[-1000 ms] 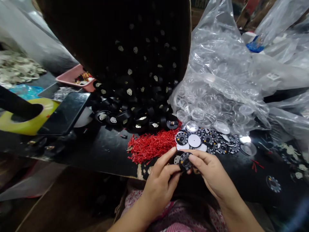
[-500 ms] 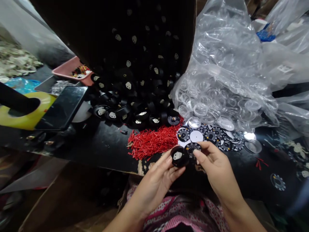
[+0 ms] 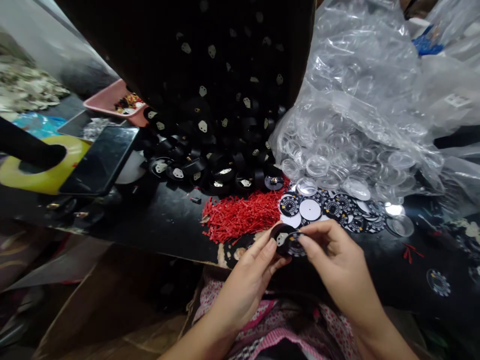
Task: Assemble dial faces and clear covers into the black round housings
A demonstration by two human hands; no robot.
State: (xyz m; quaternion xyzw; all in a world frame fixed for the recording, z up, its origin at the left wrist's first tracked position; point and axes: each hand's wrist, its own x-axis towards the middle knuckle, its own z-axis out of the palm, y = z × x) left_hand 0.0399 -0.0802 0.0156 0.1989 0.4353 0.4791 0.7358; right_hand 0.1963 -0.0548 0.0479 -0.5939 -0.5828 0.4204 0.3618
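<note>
My left hand pinches a round black housing with a pale patch inside. My right hand holds a black printed dial disc by its edge, overlapping the housing's right side. Both hands are closed and hover at the near edge of the black table. Just beyond them lie a heap of small red pointers and a spread of loose dial discs, some face up, some showing white backs.
A big pile of black housings spills from a dark box behind. A clear bag of transparent lens covers fills the right. A phone, yellow tape roll and pink tray sit left. A cardboard box is below.
The housing and the disc were held side by side and apart half a second ago; now the disc overlaps the housing. Both hands stay at the table edge.
</note>
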